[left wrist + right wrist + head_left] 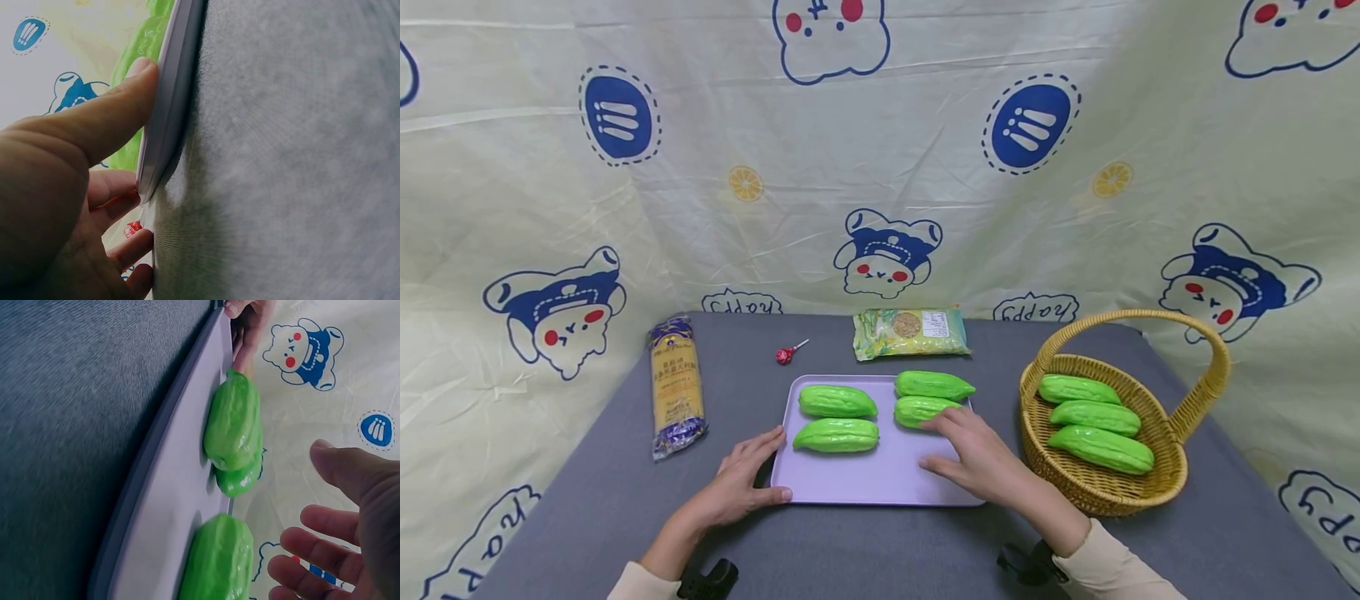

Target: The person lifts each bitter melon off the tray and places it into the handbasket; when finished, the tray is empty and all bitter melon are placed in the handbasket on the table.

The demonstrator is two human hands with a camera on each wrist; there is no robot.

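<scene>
A lilac tray (865,483) lies on the table with two green bitter melons on its left half, a rear one (837,402) and a front one (836,435). On the right half lie a rear bitter melon (934,384) and a front one (917,410). My left hand (741,479) rests at the tray's left edge, thumb (119,112) on the rim and fingers spread beside the corner. Over the tray's right side hovers my right hand (973,454), its fingertips overlapping the front right melon in the head view. The right wrist view shows these fingers relaxed, holding nothing.
A wicker basket (1176,467) with a tall handle stands at right, with three bitter melons (1097,414) inside. Behind the tray lie a green-yellow packet (910,333) and a red lollipop (785,356). A noodle-like yellow package (676,383) lies at left.
</scene>
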